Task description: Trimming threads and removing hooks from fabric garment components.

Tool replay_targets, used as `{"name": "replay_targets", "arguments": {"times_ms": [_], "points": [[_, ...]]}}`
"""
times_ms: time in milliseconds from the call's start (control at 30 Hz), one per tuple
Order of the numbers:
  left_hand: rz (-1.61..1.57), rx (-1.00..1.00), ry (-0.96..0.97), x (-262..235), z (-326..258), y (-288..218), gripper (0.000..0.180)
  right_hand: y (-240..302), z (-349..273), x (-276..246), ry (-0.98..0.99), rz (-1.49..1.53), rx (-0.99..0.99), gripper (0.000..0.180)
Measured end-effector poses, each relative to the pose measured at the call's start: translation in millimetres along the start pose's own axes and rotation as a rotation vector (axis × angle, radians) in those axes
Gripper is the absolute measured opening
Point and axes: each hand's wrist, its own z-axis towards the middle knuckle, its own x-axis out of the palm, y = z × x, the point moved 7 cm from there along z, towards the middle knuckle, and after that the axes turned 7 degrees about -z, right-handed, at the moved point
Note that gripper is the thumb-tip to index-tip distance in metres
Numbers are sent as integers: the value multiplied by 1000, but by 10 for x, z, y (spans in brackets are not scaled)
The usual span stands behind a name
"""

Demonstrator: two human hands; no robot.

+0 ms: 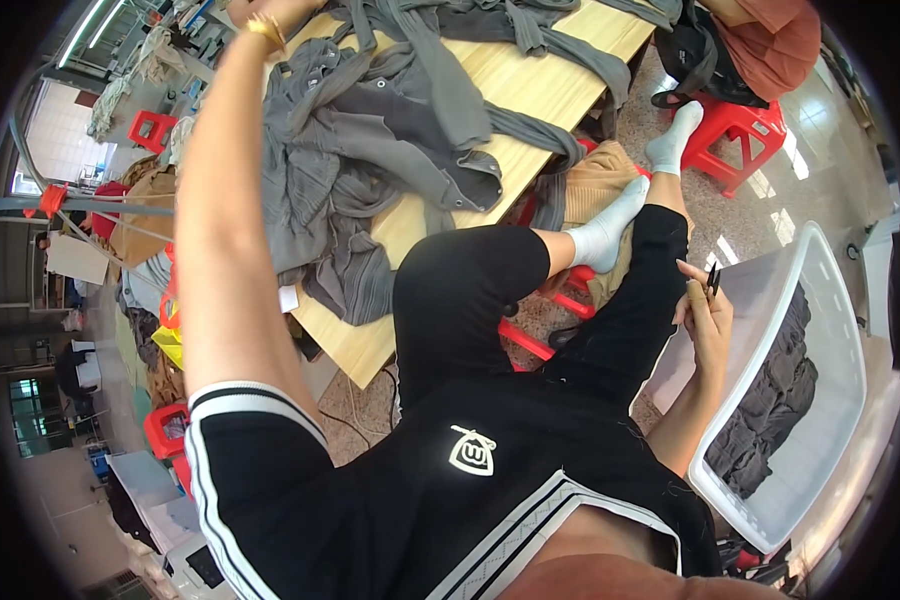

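The small black snips (713, 280) were in your right hand (708, 318), to the right of your knees and just left of the white tub (850, 345). They stuck out past the far side of your fingers, with the handle end hidden in the grip. Their narrow dark ends pointed away from you, and the long axis ran roughly from near to far, close to upright in the view. Your thumb and fingers were pinched around them, while one fingertip stood apart to the left.

Your left arm reached far across the left side. The left hand was mostly cut off at the far edge, so I could not tell how its fingers stood; a yellow band (264, 30) circled that wrist. Just right of it, grey garments (335, 150) lay in a loose heap on the pale wooden table (515, 70), some sleeves trailing toward its right edge.

More grey clothes (775, 400) lay inside the tub. Beyond your white socks (605, 230), a person in a rust-coloured top (775, 45) was by a red stool (725, 135) at the far right.
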Motion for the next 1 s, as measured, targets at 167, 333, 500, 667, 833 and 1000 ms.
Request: {"name": "replay_targets", "arguments": {"times_ms": [167, 333, 500, 667, 833, 1000], "points": [[1133, 311, -991, 116, 190, 618, 105, -49, 66, 11, -17, -82, 65, 29], [1272, 219, -1224, 844, 161, 562, 51, -8, 66, 128, 4, -76, 60, 28], [997, 1036, -865, 2152, 283, -428, 47, -91, -6, 66, -18, -107, 98, 28], [884, 1305, -902, 1383, 221, -1134, 45, -86, 70, 272, 55, -92, 64, 28], [1031, 237, -1650, 698, -248, 876, 75, -217, 108, 133, -4, -127, 110, 31], [884, 238, -1435, 455, -89, 1042, 34, -299, 228, 162, 3, -141, 76, 33]]}}
